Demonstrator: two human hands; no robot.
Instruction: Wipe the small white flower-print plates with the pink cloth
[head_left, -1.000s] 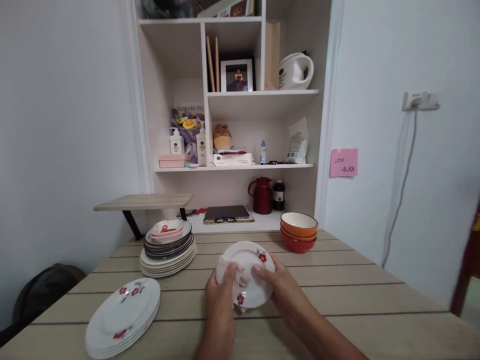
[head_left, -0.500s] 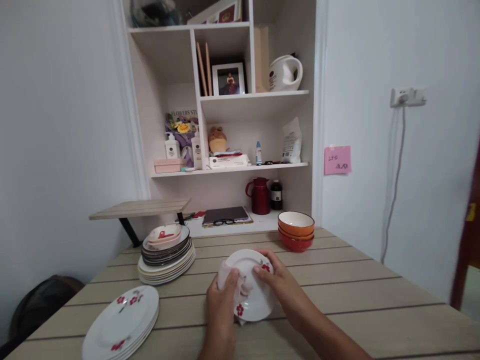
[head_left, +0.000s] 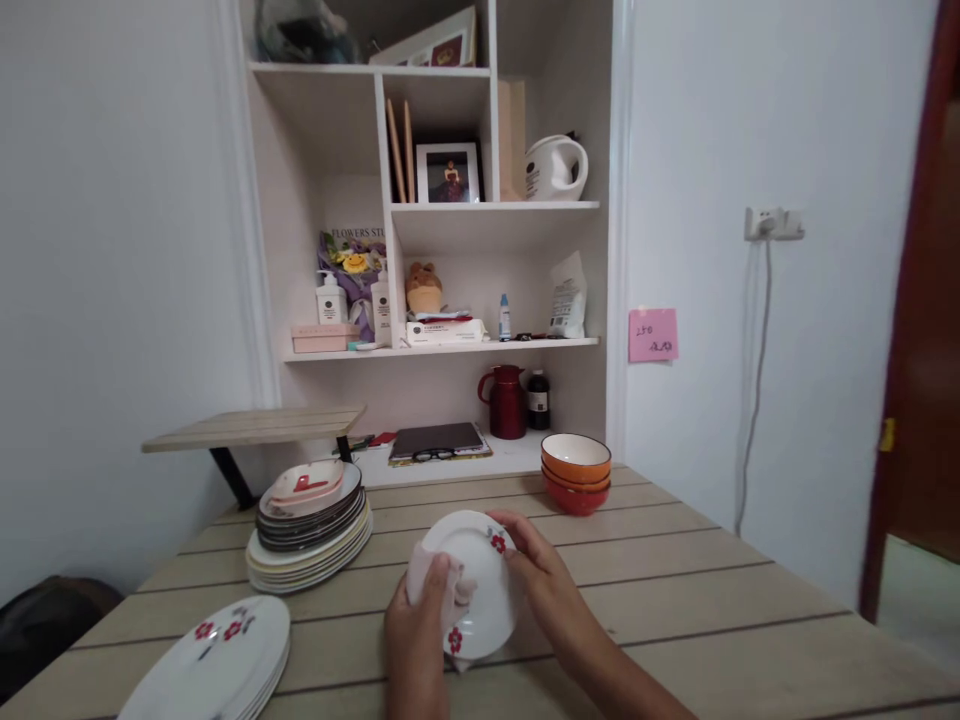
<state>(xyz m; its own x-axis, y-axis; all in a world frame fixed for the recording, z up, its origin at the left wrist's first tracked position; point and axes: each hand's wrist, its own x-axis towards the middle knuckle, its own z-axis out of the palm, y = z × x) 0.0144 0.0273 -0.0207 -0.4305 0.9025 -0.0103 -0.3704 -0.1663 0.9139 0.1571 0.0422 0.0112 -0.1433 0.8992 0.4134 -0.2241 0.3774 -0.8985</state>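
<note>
A white plate [head_left: 487, 590] with red flowers is held up, tilted, above the wooden table. My left hand [head_left: 421, 610] is closed on its left edge, with a pale pink cloth [head_left: 448, 585] between the thumb and the plate. The cloth's lower end shows under the rim. My right hand [head_left: 544, 575] grips the plate's right edge, thumb on the face beside a red flower, fingers behind. Left of my hands lies a stack of matching flowered plates [head_left: 217, 660], cut off by the lower frame edge.
Dark and white plates are piled at the back left [head_left: 307, 540], topped by small pink dishes [head_left: 307, 483]. Nested orange and red bowls [head_left: 576, 475] stand back right. A small raised wooden shelf [head_left: 251, 428] overhangs the left side. Behind are a red jug [head_left: 504, 402] and a laptop-like dark slab [head_left: 435, 440].
The camera view has turned slightly to the right and up, so everything sits further left and lower. Both hands keep hold of the plate; my right thumb sits closer to its edge.
</note>
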